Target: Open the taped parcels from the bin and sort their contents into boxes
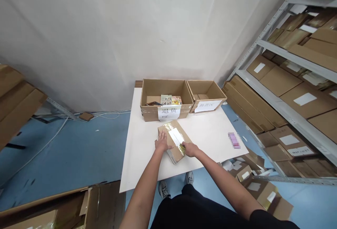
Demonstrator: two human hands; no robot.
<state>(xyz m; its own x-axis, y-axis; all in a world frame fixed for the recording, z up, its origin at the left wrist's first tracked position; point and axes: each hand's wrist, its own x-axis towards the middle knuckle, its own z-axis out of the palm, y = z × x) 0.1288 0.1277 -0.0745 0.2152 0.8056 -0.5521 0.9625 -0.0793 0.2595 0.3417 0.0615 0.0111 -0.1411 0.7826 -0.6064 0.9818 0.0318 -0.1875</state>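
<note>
A taped cardboard parcel [168, 129] with a white label [176, 136] lies at an angle on the white table [142, 165]. My left hand [162, 142] rests on the parcel's left side, fingers spread over the cardboard. Closed in a fist, my right hand [191, 149] is at the parcel's right edge. From its front pokes a small dark tool [183, 145] over the shiny tape near the label's lower end; most of it is hidden by the fingers.
Behind the parcel stand an open carton [150, 113] with printed packets inside and a smaller open carton [218, 97]. A blurred pinkish object [234, 140] lies at the table's right. Shelves of boxes [279, 81] flank the right side; an open carton [89, 208] stands lower left.
</note>
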